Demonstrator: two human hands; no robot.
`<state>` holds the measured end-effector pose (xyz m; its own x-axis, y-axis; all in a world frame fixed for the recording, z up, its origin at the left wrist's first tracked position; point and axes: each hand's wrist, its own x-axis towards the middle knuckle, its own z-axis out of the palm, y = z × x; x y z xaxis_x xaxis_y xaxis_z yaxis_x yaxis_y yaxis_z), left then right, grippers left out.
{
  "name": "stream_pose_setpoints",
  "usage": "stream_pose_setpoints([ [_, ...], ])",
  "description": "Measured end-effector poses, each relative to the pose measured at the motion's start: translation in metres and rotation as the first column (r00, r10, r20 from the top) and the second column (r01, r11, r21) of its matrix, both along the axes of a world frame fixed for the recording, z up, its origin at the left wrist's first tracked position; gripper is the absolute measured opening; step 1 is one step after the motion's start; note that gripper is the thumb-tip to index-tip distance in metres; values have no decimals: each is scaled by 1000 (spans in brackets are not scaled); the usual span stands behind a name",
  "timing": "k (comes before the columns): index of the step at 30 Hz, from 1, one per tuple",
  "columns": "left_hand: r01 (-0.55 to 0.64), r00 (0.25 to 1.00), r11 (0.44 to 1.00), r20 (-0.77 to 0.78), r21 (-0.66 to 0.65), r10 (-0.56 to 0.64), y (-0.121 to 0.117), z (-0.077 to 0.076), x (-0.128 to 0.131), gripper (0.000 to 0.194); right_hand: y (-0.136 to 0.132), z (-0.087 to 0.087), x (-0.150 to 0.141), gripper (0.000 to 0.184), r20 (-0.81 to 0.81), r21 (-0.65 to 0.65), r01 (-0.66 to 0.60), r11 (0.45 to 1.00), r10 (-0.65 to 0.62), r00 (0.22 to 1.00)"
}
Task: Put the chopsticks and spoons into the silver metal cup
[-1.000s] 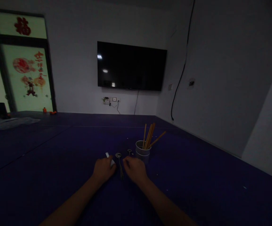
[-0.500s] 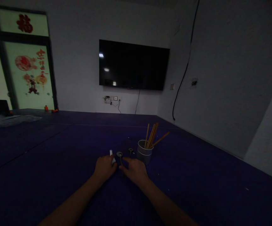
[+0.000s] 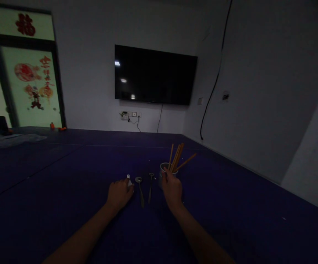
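"Right hand (image 3: 172,187) has left the spoons (image 3: 141,196) for the cup (image 3: 161,179): half-curled at its near rim, grip unclear."

"Left?"

"Left hand (image 3: 119,193) is curled closed around a white piece (image 3: 129,182)."

"And the cup?"

"Well short of the purple surface's (image 3: 93,157) far edge; probably light, stiff, slick. Best held by its wall, below the rim."

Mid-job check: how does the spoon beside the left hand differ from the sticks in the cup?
The spoon lies on the purple surface; the sticks stand slanted in the cup. The spoon is grey; the sticks are yellowish brown. The spoon ends in a rounded bowl; the sticks' visible ends are plain. Both are long and slim.
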<state>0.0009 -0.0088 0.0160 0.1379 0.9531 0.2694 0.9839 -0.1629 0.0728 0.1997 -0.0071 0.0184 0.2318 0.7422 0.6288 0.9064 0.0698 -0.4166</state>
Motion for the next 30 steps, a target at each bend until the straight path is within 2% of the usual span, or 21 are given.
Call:
stream_pose_setpoints([
  [11,31,999,1000,11,3,-31,2,-4,1,47,1,0,1,38,19,22,5,1000,-5,1000],
  [19,46,999,999,-9,-13,-47,3,-8,2,52,2,-2,2,37,57,93,-8,996,3,998],
  [21,47,999,999,-19,-21,-47,4,-8,3,51,2,-4,-1,36,75,128,-56,990,47,996],
  [25,54,998,998,-20,-19,-54,5,-8,4,47,0,-8,-11,33,127,175,-229,958,208,970],
  [30,28,1000,1000,-9,2,-28,5,-5,5,46,-6,-11,-21,31,172,138,-378,916,353,919],
])
